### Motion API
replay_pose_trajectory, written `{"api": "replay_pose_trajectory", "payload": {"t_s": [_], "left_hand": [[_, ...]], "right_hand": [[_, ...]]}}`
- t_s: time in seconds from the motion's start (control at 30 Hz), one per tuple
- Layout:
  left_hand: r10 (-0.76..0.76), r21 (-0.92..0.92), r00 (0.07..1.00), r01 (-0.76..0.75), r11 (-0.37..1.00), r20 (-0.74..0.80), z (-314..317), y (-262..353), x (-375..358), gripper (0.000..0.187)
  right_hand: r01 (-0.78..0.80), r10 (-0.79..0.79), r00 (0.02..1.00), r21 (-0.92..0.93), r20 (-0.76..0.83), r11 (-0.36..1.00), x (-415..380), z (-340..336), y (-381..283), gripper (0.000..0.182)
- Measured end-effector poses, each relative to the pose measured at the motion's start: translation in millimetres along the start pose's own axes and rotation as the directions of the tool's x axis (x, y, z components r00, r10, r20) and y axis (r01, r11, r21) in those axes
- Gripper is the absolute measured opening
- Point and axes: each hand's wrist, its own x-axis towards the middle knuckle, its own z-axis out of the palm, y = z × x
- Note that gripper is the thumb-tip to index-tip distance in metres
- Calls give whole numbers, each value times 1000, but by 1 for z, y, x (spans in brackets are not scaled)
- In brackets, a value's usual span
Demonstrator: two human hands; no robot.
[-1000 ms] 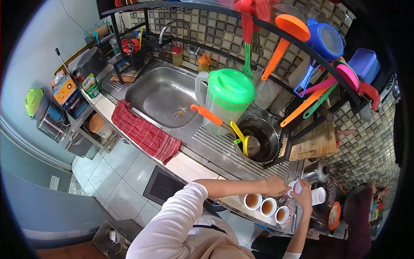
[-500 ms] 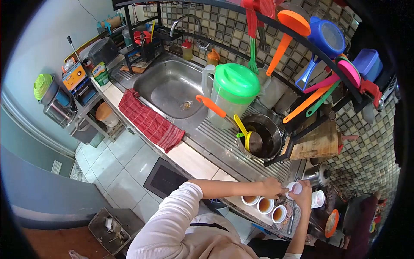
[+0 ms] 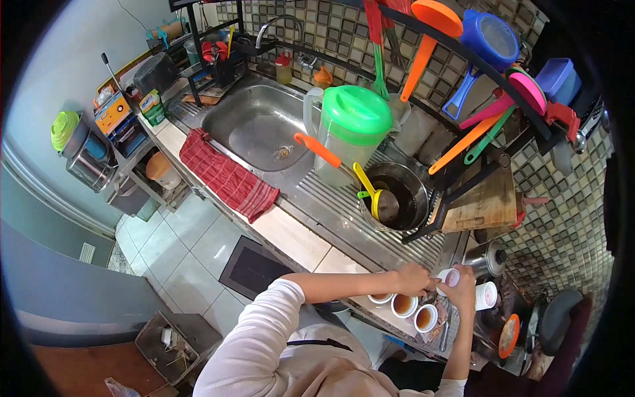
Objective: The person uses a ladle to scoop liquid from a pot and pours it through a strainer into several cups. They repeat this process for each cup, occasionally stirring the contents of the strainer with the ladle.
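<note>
At the counter's right end, my right hand (image 3: 461, 288) is closed around a white cup (image 3: 448, 276) with something pinkish inside. My left hand (image 3: 417, 280) reaches across to the same cup, its fingers bent together at the cup's near side; whether they pinch anything is too small to tell. Below my left hand stand white cups of brown liquid: one (image 3: 404, 305) in the middle, one (image 3: 426, 318) to the right, and one (image 3: 380, 298) partly under my forearm. Another white cup (image 3: 486, 296) is right of my right hand.
A steel pot (image 3: 395, 196) with a yellow strainer (image 3: 374, 192) sits behind the cups, beside a green-lidded pitcher (image 3: 356, 118). The sink (image 3: 261, 126) and a red cloth (image 3: 225, 173) lie further left. Utensils hang from a black rack (image 3: 463, 53). Another person's dark sleeve (image 3: 570, 344) is at right.
The view has shifted slightly, so the counter items appear a little higher. Both hands remain at the same cup, with only small finger movements.
</note>
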Motion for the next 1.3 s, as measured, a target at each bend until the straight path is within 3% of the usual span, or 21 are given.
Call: {"api": "replay_pose_trajectory", "payload": {"t_s": [0.2,0.3,0.47,0.53,0.73,0.93,1.2,1.3], "left_hand": [[-10,41,1000,10,999,-2,1,1,-1,47],[0,49,999,-2,999,36,-1,0,-2,42],[18,-5,996,-18,1000,86,-6,0,-2,49],[-4,17,999,5,1000,-46,-1,-4,-2,48],[18,52,1000,-18,998,8,-4,-6,-2,55],[17,78,999,-20,997,49,-11,-4,-2,52],[52,87,995,-44,995,-91,-10,-9,-11,49],[67,87,995,-61,994,-73,-13,-10,-15,50]], "right_hand": [[-10,11,998,-20,57,1000,2,0,1,54],[91,-90,996,5,-20,996,3,0,-3,47],[21,-21,999,6,28,1000,9,-1,-5,39],[72,-73,996,18,51,997,12,5,5,41],[52,-60,996,127,60,990,15,-4,-8,42],[70,-76,995,101,64,992,14,-3,-6,49],[23,-33,995,108,98,994,18,-5,-22,46],[17,-34,992,138,122,990,18,-5,-24,46]]}}
